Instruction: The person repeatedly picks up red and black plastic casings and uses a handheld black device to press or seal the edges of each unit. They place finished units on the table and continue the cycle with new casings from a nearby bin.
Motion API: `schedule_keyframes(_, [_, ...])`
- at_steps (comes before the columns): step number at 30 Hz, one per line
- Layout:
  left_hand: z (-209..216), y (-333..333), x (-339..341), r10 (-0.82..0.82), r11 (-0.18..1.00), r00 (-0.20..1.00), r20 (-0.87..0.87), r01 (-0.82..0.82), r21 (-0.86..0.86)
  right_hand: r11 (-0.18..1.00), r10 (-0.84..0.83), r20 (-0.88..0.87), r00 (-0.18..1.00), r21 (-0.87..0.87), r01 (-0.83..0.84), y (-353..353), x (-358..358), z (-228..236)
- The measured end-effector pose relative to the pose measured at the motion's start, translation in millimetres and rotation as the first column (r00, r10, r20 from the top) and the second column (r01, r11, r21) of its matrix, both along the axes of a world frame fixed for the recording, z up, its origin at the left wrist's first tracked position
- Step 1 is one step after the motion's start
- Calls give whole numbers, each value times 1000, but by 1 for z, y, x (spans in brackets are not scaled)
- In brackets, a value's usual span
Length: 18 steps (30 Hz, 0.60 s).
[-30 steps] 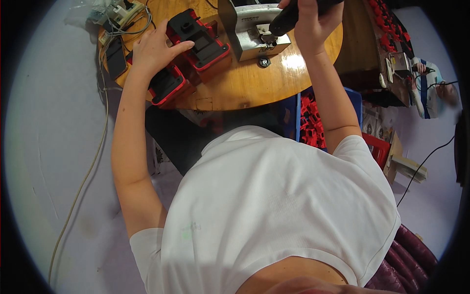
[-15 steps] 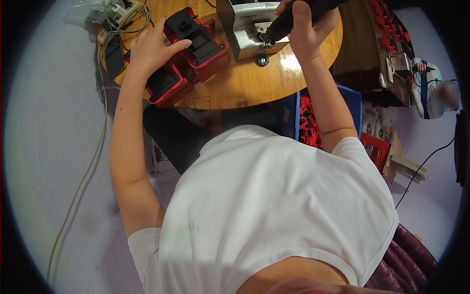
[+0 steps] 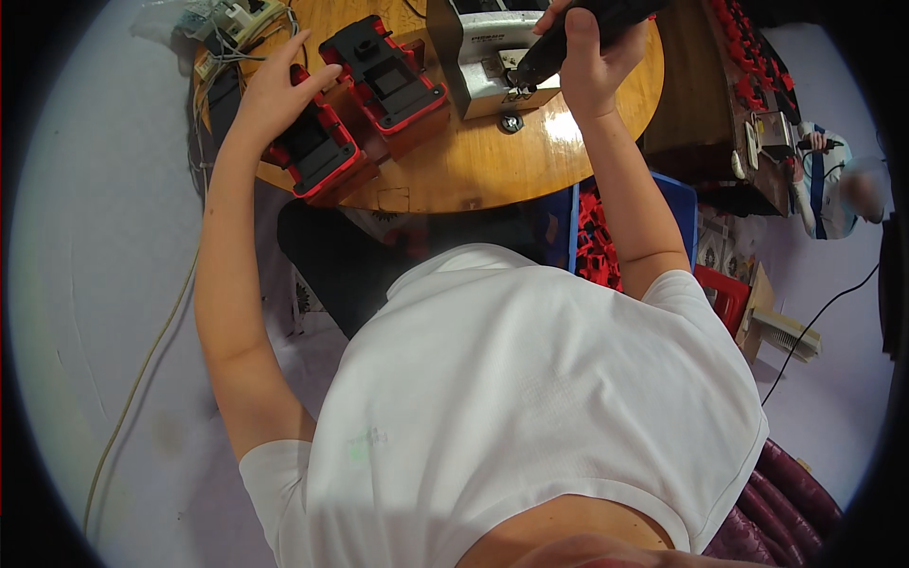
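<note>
My right hand [image 3: 597,64] is wrapped round a black power screwdriver [image 3: 559,49]. Its tip is at the small metal plate on the front of a silver screw feeder [image 3: 478,62]. My left hand [image 3: 275,95] has its fingers and thumb spread, over the upper left part of the left red-and-black fixture [image 3: 322,151]; whether it touches the fixture I cannot tell. A second red-and-black fixture [image 3: 386,80] stands to the right of it, nearer the feeder. Both fixtures have black inserts in red frames.
The round wooden table [image 3: 454,180] carries tangled cables and a power strip [image 3: 237,24] at its far left. A small dark round piece [image 3: 511,122] lies before the feeder. Below the right edge is a blue bin [image 3: 674,213] of red parts. Another person [image 3: 833,175] works far right.
My left hand has moved left, off the right fixture and over the left one, uncovering more of both. The right hand and screwdriver stay at the feeder.
</note>
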<state>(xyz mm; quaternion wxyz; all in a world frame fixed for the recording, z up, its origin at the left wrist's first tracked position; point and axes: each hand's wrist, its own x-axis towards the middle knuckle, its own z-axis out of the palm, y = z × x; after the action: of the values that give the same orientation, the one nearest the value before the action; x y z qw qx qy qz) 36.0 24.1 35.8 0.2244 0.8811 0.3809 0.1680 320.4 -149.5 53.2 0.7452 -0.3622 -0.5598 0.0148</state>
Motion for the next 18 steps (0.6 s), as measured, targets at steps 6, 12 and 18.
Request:
schedule_keyframes(6, [-21, -3, -7, 65, 959, 998, 8, -65, 276, 1000, -1, 64, 998, 16, 0, 5, -10, 2])
schedule_keyframes(12, [-27, 0, -10, 54, 951, 997, 50, -67, 302, 994, 30, -10, 999, -102, -31, 12, -15, 3])
schedule_keyframes(18, [-27, 0, -8, 69, 944, 997, 41, -78, 319, 995, 32, -31, 999, -89, -35, 8, -16, 8])
